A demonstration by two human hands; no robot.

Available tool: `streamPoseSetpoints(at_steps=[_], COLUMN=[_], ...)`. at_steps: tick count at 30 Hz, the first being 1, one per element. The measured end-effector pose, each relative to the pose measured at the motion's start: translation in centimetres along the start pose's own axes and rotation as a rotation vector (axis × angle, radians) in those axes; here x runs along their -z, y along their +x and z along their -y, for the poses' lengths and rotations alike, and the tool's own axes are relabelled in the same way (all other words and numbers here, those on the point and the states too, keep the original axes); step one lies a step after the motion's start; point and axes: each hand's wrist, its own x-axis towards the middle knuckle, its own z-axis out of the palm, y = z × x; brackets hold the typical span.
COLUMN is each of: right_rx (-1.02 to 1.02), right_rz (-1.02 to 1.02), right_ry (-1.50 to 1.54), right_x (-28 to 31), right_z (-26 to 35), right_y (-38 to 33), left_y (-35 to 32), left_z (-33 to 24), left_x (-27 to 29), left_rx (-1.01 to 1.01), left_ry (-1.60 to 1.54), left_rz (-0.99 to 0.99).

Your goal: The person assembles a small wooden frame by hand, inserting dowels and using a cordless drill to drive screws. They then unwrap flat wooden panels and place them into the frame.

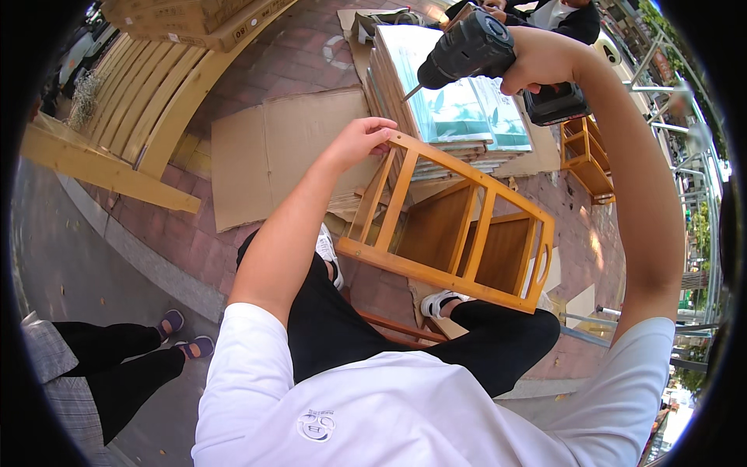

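A small orange-brown wooden rack (436, 273), with rails, crossbars and inner panels, rests tilted in front of my knees. My left hand (359, 145) is closed at its far left corner, thumb and fingers pinching the end of a rail. Raised at the upper right, my right hand (538, 59) is wrapped round the grip of a black cordless drill (469, 48). The drill's long thin bit points down and left, its tip above the rack's far left corner and apart from it. The trigger finger is not clearly seen.
Flattened cardboard (292, 148) lies on the brick paving beyond my left arm. Behind the rack stands a stack of flat packaged boards (459, 117). A slatted wooden bench (117, 101) carries cardboard boxes (183, 19). Another small wooden rack (587, 159) stands right. People are nearby.
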Motion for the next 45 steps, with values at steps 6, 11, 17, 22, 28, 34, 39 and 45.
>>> streamPoseSetpoints(at_steps=[6, 11, 17, 22, 28, 34, 39, 45], right_rx=[-0.077, 0.14, 0.204, 0.13, 0.121, 0.109, 0.155, 0.058], right_rz=[-0.15, -0.075, -0.008, -0.02, 0.003, 0.011, 0.008, 0.172], right_ry=[0.462, 0.549, 0.559, 0.516, 0.439, 0.454, 0.469, 0.174], right_x=[-8.3, -14.8, -17.8, -17.9, -17.7, -17.4, -17.4, -14.8], right_z=[6.0, 6.4, 8.4, 9.7, 9.9, 10.2, 10.3, 11.9], right_y=[-9.2, -14.2, -15.2, -14.8, -14.9, -15.0, -14.9, -13.4], left_y=[-4.2, -10.9, -17.3, -17.6, -17.7, -17.6, -17.4, -17.2], left_z=[-0.9, -3.4, -1.8, -1.1, -1.0, -1.0, -0.8, -0.6], left_x=[1.2, 1.6, 2.1, 1.8, 1.6, 1.7, 1.8, 1.8], left_rx=[0.065, 0.407, 0.447, 0.349, 0.362, 0.361, 0.366, 0.4], left_ry=[0.192, 0.576, 0.407, 0.363, 0.332, 0.327, 0.328, 0.309], left_rz=[-0.08, 0.292, 0.531, 0.523, 0.531, 0.55, 0.561, 0.566])
